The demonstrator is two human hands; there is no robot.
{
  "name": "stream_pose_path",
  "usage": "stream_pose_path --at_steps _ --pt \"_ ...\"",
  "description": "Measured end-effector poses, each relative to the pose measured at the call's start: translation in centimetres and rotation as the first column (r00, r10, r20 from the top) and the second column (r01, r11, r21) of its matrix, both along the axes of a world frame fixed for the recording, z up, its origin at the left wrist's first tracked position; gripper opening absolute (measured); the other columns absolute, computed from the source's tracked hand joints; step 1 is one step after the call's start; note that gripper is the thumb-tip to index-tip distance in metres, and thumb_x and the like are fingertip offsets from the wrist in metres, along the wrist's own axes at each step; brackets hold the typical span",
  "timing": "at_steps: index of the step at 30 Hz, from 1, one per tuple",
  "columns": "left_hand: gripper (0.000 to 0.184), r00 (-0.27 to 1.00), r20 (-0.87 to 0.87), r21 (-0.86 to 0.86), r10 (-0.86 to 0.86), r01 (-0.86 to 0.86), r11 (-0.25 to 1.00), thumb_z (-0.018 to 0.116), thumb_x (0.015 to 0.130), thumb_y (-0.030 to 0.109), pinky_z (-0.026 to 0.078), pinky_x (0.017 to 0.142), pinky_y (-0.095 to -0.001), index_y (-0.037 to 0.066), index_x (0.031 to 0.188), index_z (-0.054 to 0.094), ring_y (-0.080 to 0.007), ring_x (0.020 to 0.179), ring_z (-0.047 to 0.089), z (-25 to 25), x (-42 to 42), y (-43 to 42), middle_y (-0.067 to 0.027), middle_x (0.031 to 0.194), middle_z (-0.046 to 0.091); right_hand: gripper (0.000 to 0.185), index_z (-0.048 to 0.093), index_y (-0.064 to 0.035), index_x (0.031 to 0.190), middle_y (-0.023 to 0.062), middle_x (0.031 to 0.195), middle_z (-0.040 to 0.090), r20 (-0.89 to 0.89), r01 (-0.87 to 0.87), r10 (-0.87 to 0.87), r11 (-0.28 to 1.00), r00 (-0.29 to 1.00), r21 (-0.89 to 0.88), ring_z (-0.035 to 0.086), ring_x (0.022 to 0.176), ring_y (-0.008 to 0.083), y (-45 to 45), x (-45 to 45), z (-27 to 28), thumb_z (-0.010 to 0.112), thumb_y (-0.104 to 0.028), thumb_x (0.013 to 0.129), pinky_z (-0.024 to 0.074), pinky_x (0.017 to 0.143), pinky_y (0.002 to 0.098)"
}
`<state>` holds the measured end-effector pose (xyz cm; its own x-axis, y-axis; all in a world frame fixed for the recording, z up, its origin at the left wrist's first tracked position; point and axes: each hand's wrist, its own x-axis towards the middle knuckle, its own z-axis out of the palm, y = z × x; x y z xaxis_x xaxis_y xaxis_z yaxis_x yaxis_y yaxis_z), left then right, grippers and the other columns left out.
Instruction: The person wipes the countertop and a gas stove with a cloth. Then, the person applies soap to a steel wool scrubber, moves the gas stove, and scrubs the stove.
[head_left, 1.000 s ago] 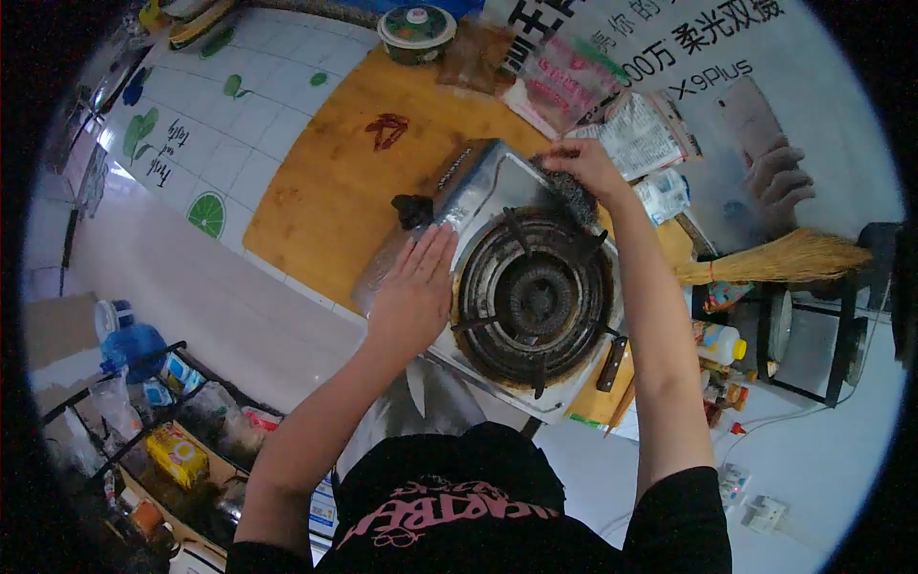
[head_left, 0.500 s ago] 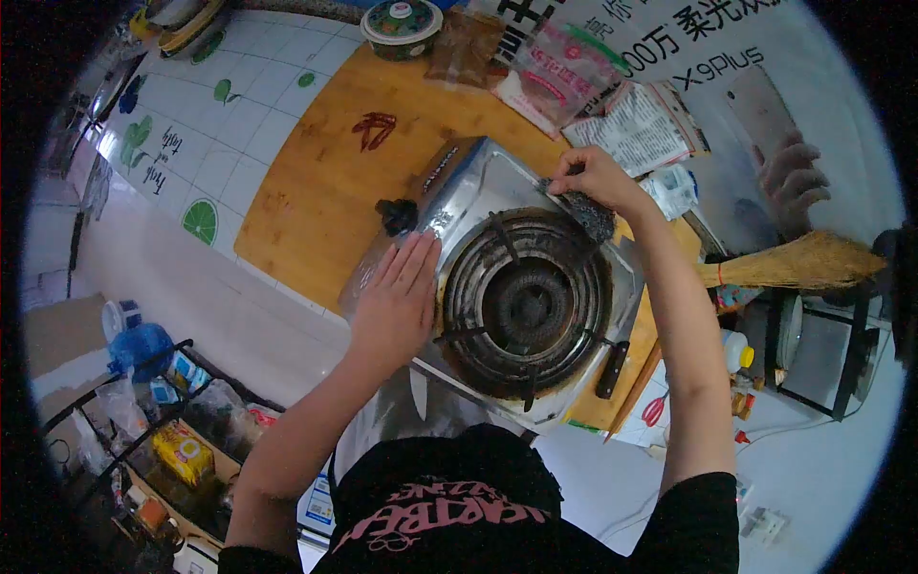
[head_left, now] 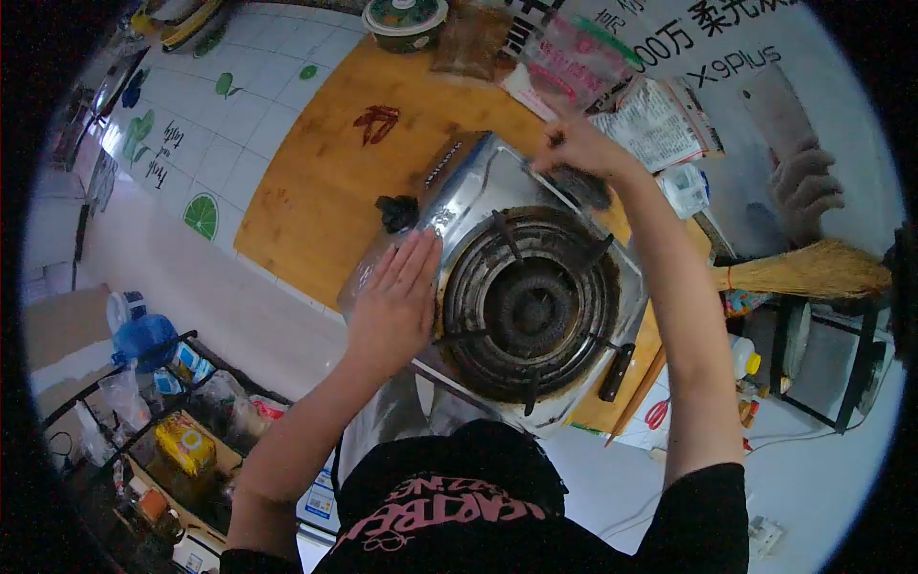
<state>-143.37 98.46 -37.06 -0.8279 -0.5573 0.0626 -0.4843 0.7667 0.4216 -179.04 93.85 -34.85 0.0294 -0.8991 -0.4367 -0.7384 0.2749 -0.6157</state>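
A silver single-burner gas stove [head_left: 483, 182] with a sooty round burner [head_left: 535, 301] stands in front of me. My left hand [head_left: 392, 297] lies flat along the stove's left side, fingers stretched out and holding nothing. Just beyond its fingertips is a black knob-like piece [head_left: 397, 212]. At the stove's far right edge, my right hand [head_left: 583, 153] has its fingers closed on a dark steel wool scourer [head_left: 585, 187], which shows under the palm. Motion blurs this hand and partly hides the scourer.
The stove stands on a wooden board [head_left: 316, 182] with dried red chillies [head_left: 376, 124]. Bags [head_left: 583, 67] and a lidded bowl [head_left: 406, 21] line the back. A black-handled knife [head_left: 617, 373], red-handled scissors [head_left: 657, 413] and a straw brush [head_left: 803, 271] are at right.
My right hand has moved up and slightly left, away from the burner, and the scourer has gone with it. My left hand stays flat in the same place.
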Motion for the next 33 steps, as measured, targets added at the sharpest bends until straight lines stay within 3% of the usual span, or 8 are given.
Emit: stream_pose_path --at_steps 5,7,11,17,23,25,29,33 --pt "0.054 1.000 -0.026 0.008 0.004 -0.004 1.000 0.049 0.091 0.015 0.025 0.115 -0.0438 0.004 0.144 0.037 -0.0286 0.139 0.033 0.1 0.0 -0.1 -0.0119 0.150 0.034 0.018 0.066 -0.0041 0.071 0.0005 0.068 0.063 0.027 0.084 -0.083 0.993 0.996 -0.076 0.057 0.069 0.0100 -0.7 0.3 0.0 0.080 -0.016 0.068 0.0435 0.067 0.0274" --pt "0.054 1.000 -0.021 0.004 0.005 -0.005 1.000 0.048 0.092 0.015 0.025 0.115 -0.0434 0.004 0.143 0.037 -0.0284 0.139 0.033 0.3 0.0 -0.2 -0.0122 0.150 0.034 0.019 0.066 -0.0040 0.072 0.0016 0.069 0.063 0.069 -0.077 0.077 0.997 0.995 -0.001 0.058 0.070 0.0108 1.8 -1.3 1.2 0.080 -0.017 0.068 0.0447 0.069 0.0276" --pt "0.052 1.000 -0.006 -0.013 -0.004 0.004 1.000 0.047 0.093 0.015 0.025 0.115 -0.0427 0.003 0.143 0.037 -0.0281 0.139 0.033 0.6 -0.1 -0.1 -0.0129 0.150 0.034 0.019 0.066 -0.0041 0.071 0.0018 0.068 0.063 0.034 -0.030 0.027 0.997 0.999 0.075 0.058 0.071 0.0110 1.9 -0.3 2.0 0.080 -0.016 0.068 0.0449 0.070 0.0269" --pt "0.050 0.998 -0.062 -0.065 -0.002 -0.002 0.998 0.051 0.090 0.010 0.032 0.111 -0.0426 -0.003 0.138 0.042 -0.0285 0.136 0.038 0.6 -0.3 -0.1 -0.0148 0.146 0.040 0.017 0.067 -0.0044 0.071 0.0020 0.069 0.065 0.007 0.048 -0.048 0.992 0.999 -0.114 0.057 0.069 0.0101 -0.3 -0.1 -0.7 0.080 -0.015 0.067 0.0424 0.064 0.0282" --pt "0.050 0.998 -0.056 -0.074 -0.003 -0.001 0.997 0.051 0.090 0.009 0.032 0.111 -0.0423 -0.002 0.138 0.042 -0.0281 0.135 0.040 0.8 -0.2 -0.1 -0.0152 0.145 0.041 0.021 0.066 -0.0031 0.071 0.0040 0.073 0.066 -0.032 -0.045 0.048 0.995 0.998 0.088 0.058 0.069 0.0159 3.1 -1.4 1.4 0.081 -0.017 0.067 0.0443 0.065 0.0320" --pt "0.052 0.998 -0.062 -0.053 -0.003 0.000 0.999 0.051 0.089 0.010 0.030 0.112 -0.0429 0.001 0.139 0.042 -0.0291 0.135 0.038 0.7 -0.2 -0.1 -0.0146 0.146 0.039 0.020 0.066 -0.0036 0.073 0.0042 0.075 0.065 -0.175 -0.042 -0.011 0.954 0.985 -0.297 0.060 0.073 0.0181 0.1 1.4 -0.1 0.079 -0.018 0.068 0.0446 0.067 0.0333" --pt "0.053 0.996 -0.088 0.000 0.010 -0.010 1.000 0.050 0.089 0.010 0.028 0.114 -0.0437 0.003 0.141 0.040 -0.0298 0.136 0.037 0.5 -0.1 -0.1 -0.0141 0.148 0.038 0.019 0.066 -0.0060 0.076 0.0059 0.077 0.065 -0.007 -0.059 0.060 0.932 0.998 -0.357 0.062 0.080 0.0218 -3.0 6.6 -0.2 0.077 -0.019 0.068 0.0454 0.070 0.0359" --pt "0.053 0.994 -0.106 -0.023 0.001 -0.003 1.000 0.048 0.090 0.010 0.027 0.114 -0.0434 0.002 0.141 0.039 -0.0296 0.136 0.037 0.3 0.1 -0.1 -0.0141 0.148 0.037 0.018 0.066 -0.0088 0.075 0.0061 0.077 0.064 0.007 -0.289 0.310 0.892 0.951 -0.349 0.063 0.084 0.0263 -1.9 6.1 0.9 0.077 -0.020 0.066 0.0465 0.072 0.0387"
